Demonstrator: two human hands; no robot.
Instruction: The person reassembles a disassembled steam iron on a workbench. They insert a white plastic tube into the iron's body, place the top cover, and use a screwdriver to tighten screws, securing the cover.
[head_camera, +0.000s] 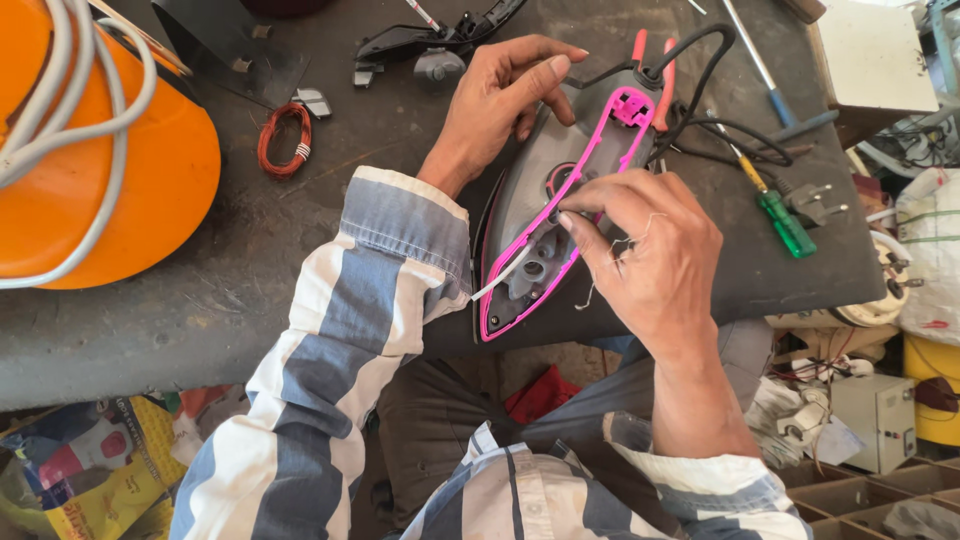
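Note:
An opened clothes iron body (530, 215) with a grey shell and bright pink rim lies on the dark workbench (250, 290), its black cord looping off to the right. My left hand (500, 95) rests on the iron's upper left side, steadying it. My right hand (650, 250) pinches a small part or thin wire inside the iron near its middle; thin white threads hang from the fingers. What the fingertips grip is too small to tell.
A green-handled screwdriver (780, 215) and a plug (815, 200) lie right of the iron. Red-handled pliers (655, 75) sit behind it. A coil of orange wire (285, 140), black plastic parts (430, 45) and an orange round appliance (110, 170) with grey cable are at left.

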